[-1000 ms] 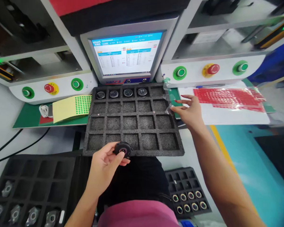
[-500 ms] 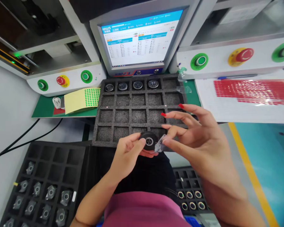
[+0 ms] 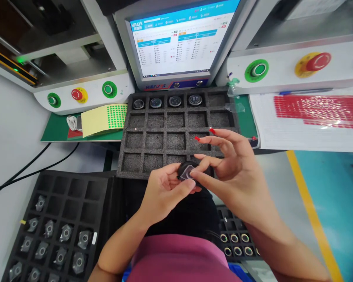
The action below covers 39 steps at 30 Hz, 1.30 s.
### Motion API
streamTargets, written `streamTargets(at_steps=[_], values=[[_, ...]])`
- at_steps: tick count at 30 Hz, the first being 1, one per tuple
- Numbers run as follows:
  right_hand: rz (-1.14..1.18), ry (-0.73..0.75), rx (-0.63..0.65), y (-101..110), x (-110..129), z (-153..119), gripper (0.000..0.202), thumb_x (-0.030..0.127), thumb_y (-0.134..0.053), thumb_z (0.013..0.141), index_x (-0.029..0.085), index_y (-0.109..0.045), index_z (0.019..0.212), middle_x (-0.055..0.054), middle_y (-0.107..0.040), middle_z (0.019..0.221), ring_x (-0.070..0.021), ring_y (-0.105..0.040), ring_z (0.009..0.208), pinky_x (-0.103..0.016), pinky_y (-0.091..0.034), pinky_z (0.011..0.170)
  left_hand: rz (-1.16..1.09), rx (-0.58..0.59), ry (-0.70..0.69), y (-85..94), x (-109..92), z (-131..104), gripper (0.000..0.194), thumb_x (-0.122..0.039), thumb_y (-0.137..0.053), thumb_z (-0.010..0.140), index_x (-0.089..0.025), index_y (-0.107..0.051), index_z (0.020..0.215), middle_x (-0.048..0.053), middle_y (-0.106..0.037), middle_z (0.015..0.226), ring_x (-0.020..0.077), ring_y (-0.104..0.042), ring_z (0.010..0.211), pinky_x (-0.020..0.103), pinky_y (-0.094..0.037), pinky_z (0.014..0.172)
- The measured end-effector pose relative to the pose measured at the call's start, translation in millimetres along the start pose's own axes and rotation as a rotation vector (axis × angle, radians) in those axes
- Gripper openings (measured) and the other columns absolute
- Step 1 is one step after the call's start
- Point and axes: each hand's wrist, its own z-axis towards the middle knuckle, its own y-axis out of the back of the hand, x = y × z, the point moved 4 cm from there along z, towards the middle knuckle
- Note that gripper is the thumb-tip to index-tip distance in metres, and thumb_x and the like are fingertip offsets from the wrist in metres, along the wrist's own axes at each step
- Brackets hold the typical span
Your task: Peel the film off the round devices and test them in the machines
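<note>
Head view: left fingers (image 3: 170, 169) grasping one round device (image 3: 181, 170); right fingers (image 3: 209, 161) pinching one clear film (image 3: 186, 172); four watches (image 3: 175, 101) in tray (image 3: 155, 120).

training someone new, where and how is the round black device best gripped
By its rim, probably from the left, where the left hand has it: the right hand holds clear film over the face of the round black device.

The person wears a plain, deep-pink fabric top (image 3: 178, 258), its rounded front edge lying over black fabric trousers (image 3: 172, 213). No sleeve covers either slender forearm, and both the left hand (image 3: 164, 190) and the right hand (image 3: 233, 172) are ungloved. Glossy bright-red polish coats long, neatly shaped fingernails (image 3: 212, 131) on the right hand.
</note>
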Motion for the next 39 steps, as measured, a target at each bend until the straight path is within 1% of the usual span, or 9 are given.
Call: streamTargets(at_steps=[5,7,10,12,16,21,24,27,39], values=[[-0.118,0.147,-0.118,-1.2,-6.3,2.2,0.064,0.009,-0.077,0.071,0.033,-0.05,0.124,-0.001,-0.053,0.128,-0.0064,-0.06,0.063,-0.045,-0.054,0.105,0.133,-0.065,0.061,5.0,2.0,-0.8,0.021,-0.031,-0.078,0.078,-0.013,-0.068,0.079,0.0,-0.07,0.068,0.015,-0.073,0.064,0.022,-0.06,0.062],[-0.168,0.231,-0.248,8.3,-7.3,8.1,0.059,0.011,-0.077,0.072,0.031,-0.051,0.12,-0.002,-0.052,0.127,-0.007,-0.06,0.065,-0.046,-0.052,0.106,0.225,-0.105,0.048,10.7,-1.3,-3.5,0.019,-0.032,-0.074,0.08,-0.014,-0.069,0.087,0.001,-0.074,0.073,0.0157,-0.074,0.066,0.022,-0.061,0.064],[-0.173,0.354,-0.524,32.3,-5.2,11.1,0.049,0.014,-0.074,0.075,0.029,-0.05,0.115,-0.004,-0.052,0.124,-0.0097,-0.063,0.072,-0.048,-0.05,0.106,0.482,-0.207,-0.066,20.8,-18.6,-2.6,0.019,-0.031,-0.069,0.083,-0.016,-0.069,0.096,0.003,-0.078,0.085,0.0162,-0.076,0.074,0.023,-0.06,0.07],[-0.125,0.381,-0.618,44.1,-5.3,6.7,0.047,0.016,-0.073,0.076,0.028,-0.049,0.114,-0.005,-0.051,0.123,-0.0108,-0.064,0.075,-0.05,-0.048,0.107,0.759,-0.275,-0.224,21.0,-38.3,8.2,0.015,-0.029,-0.067,0.084,-0.017,-0.069,0.092,0.002,-0.079,0.082,0.0166,-0.076,0.075,0.023,-0.059,0.07],[-0.028,0.308,-0.627,52.2,-13.9,-9.9,0.046,0.015,-0.071,0.08,0.028,-0.049,0.118,-0.005,-0.051,0.122,-0.0123,-0.066,0.082,-0.047,-0.046,0.108,1.305,-0.312,-0.543,-7.8,-72.2,66.2,0.018,-0.026,-0.065,0.086,-0.019,-0.075,0.099,0.003,-0.079,0.084,0.0212,-0.076,0.079,0.029,-0.057,0.074],[0.031,0.16,-0.678,68.7,-32.2,-24.2,0.043,0.018,-0.069,0.083,0.028,-0.048,0.12,-0.005,-0.052,0.119,-0.0149,-0.066,0.091,-0.047,-0.042,0.111,1.975,-0.199,-0.596,-66.3,-71.1,172.0,0.034,-0.018,-0.05,0.096,-0.016,-0.07,0.123,0.013,-0.077,0.104,0.0284,-0.072,0.098,0.038,-0.056,0.082],[0.035,0.13,-0.735,87.4,-40.2,-27.8,0.044,0.019,-0.07,0.082,0.028,-0.048,0.119,-0.005,-0.054,0.118,-0.016,-0.066,0.093,-0.048,-0.04,0.112,2.085,-0.095,-0.617,-90.5,-60.4,211.8,0.034,-0.007,-0.046,0.093,-0.009,-0.072,0.115,0.017,-0.073,0.107,0.0293,-0.068,0.106,0.037,-0.055,0.083],[0.034,0.123,-0.759,102.9,-44.1,-29.0,0.043,0.019,-0.071,0.081,0.028,-0.049,0.117,-0.005,-0.054,0.117,-0.0165,-0.066,0.093,-0.048,-0.039,0.111,2.163,-0.042,-0.612,-99.9,-51.3,230.2,0.036,0.0,-0.04,0.092,-0.003,-0.072,0.108,0.023,-0.068,0.11,0.0318,-0.063,0.111,0.036,-0.055,0.079],[0.089,0.111,-0.738,102.7,-45.8,-23.5,0.04,0.019,-0.07,0.081,0.027,-0.051,0.115,-0.005,-0.056,0.116,-0.0149,-0.067,0.09,-0.041,-0.047,0.103,2.273,0.131,-0.59,-87.7,-45.5,243.9,0.036,-0.005,-0.035,0.097,-0.007,-0.068,0.112,0.02,-0.063,0.113,0.0272,-0.064,0.105,0.033,-0.053,0.077]])
